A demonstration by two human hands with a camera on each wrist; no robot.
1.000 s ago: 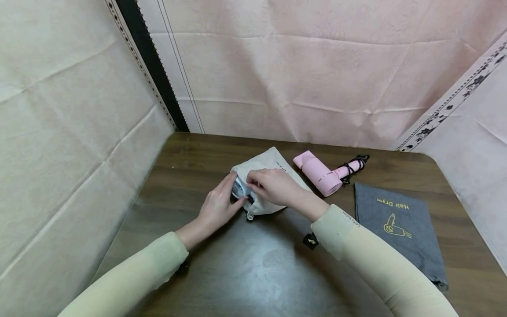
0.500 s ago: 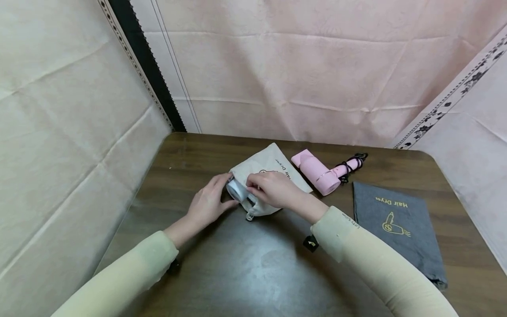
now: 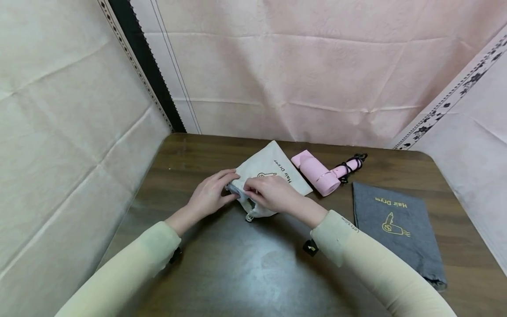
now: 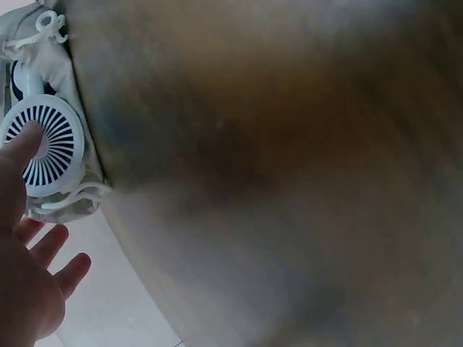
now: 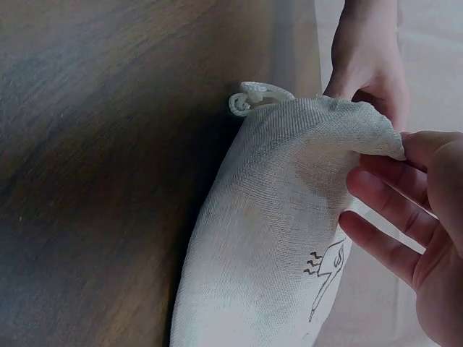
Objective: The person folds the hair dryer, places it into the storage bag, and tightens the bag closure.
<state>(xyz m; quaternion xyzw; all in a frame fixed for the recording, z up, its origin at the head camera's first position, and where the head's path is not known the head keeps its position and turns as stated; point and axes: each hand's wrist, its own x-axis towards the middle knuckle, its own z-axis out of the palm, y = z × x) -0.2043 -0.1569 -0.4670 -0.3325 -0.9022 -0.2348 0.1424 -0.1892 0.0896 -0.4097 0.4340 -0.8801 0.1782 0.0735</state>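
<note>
A cream drawstring bag (image 3: 269, 163) printed "Hair Dryer" lies on the table, its mouth toward my left hand. Inside the mouth sits a pale hair dryer (image 4: 61, 144), its round slotted vent facing out in the left wrist view and the rest mostly hidden in the cloth. My left hand (image 3: 207, 193) has its thumb against the vent, the other fingers spread by the bag's edge. With thumb and fingertips, my right hand (image 3: 271, 193) pinches the rim of the mouth and holds it up, as the right wrist view shows. White cord (image 5: 257, 95) loops out beside the mouth.
A pink hair dryer (image 3: 317, 174) with black cord wound round its handle lies right of the cream bag. Further right, a dark grey "Hair Dryer" bag (image 3: 400, 224) lies flat on the brown table (image 3: 245, 273). Light cloth (image 3: 277, 79) hangs behind.
The hair dryer has slid deeper into the cream bag, so less of it shows. My left hand has drawn slightly left, then come back to the mouth; the right hand keeps its pinch.
</note>
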